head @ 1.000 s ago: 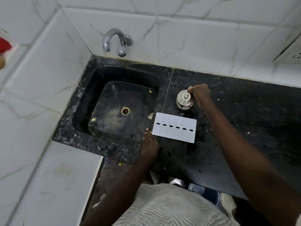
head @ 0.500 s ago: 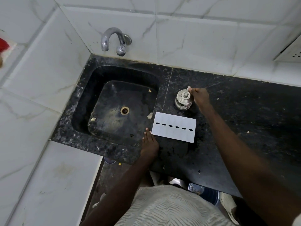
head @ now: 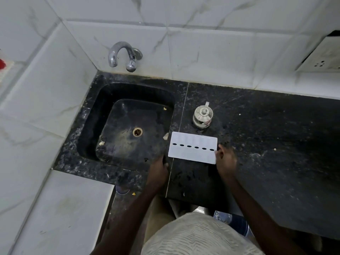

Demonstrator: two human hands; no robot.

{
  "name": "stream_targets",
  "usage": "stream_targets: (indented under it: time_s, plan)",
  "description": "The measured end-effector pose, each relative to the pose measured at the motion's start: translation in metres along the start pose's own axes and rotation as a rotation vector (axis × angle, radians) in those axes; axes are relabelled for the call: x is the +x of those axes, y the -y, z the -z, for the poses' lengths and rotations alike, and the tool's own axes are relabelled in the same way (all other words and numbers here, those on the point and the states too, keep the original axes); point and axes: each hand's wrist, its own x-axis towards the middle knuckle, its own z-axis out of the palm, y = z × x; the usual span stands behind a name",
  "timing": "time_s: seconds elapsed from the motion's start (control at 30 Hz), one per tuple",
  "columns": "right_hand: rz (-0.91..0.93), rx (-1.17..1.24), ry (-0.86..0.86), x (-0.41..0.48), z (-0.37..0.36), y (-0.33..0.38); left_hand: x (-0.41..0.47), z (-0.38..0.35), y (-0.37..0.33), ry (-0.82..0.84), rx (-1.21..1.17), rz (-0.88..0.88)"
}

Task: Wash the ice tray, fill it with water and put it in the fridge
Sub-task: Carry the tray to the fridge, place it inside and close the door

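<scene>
Lying flat on the black stone desk [head: 257, 144], the white ice tray [head: 193, 147] sits just right of the sink [head: 128, 126], its long axis running left to right across the view and tilted a little, so the right end dips toward the person. A row of six dark oval slots follows that same line down the middle. Right hand [head: 226, 159] is at the tray's right short edge, fingers curled and touching the near-right corner, though honestly can't tell if it's really gripping or just resting there. Left hand [head: 157, 169] is spread flat on the desk's front strip by the sink's near-right corner, just off the tray's left end, holding nothing. A small steel lidded pot [head: 202, 116] stands just behind the tray, not touching it. Tap [head: 123, 56] pokes out of the tiled wall above the sink.
</scene>
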Motion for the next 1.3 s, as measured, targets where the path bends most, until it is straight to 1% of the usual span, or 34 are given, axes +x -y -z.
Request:
stream_targets:
  time_s: [0.1,0.17,0.23,0.3,0.37,0.5,0.6,0.7,0.83,1.0,1.3]
  plan:
    - [-0.041,-0.005,0.071,-0.005,-0.003,-0.002,0.015,0.012,-0.032,-0.047,-0.107,0.041]
    - [-0.063,0.0,0.081,-0.008,-0.002,-0.003,0.02,0.016,-0.054,-0.051,-0.152,0.043]
    - [-0.083,0.028,0.095,-0.008,-0.002,-0.002,0.024,0.016,-0.064,-0.045,-0.18,0.059]
    - [-0.08,0.036,0.137,-0.01,0.001,-0.001,0.025,0.013,-0.072,-0.064,-0.204,0.116]
    - [-0.076,0.042,0.163,-0.013,0.006,0.002,0.027,0.008,-0.073,-0.084,-0.232,0.161]
    - [-0.102,0.089,0.144,-0.021,0.017,0.01,0.031,0.008,-0.068,-0.11,-0.355,0.254]
    - [-0.126,0.121,0.145,-0.028,0.022,0.011,0.032,0.009,-0.057,-0.1,-0.445,0.282]
    - [-0.114,0.14,0.168,-0.039,0.027,0.012,0.022,0.01,-0.049,-0.109,-0.486,0.311]
    - [-0.109,0.176,0.187,-0.054,0.036,0.016,0.003,0.012,-0.045,-0.147,-0.526,0.326]
    - [-0.094,0.236,0.155,-0.067,0.047,0.026,-0.011,0.014,-0.036,-0.217,-0.604,0.364]
    - [-0.083,0.297,0.144,-0.099,0.069,0.044,-0.063,0.04,-0.035,-0.313,-0.775,0.281]
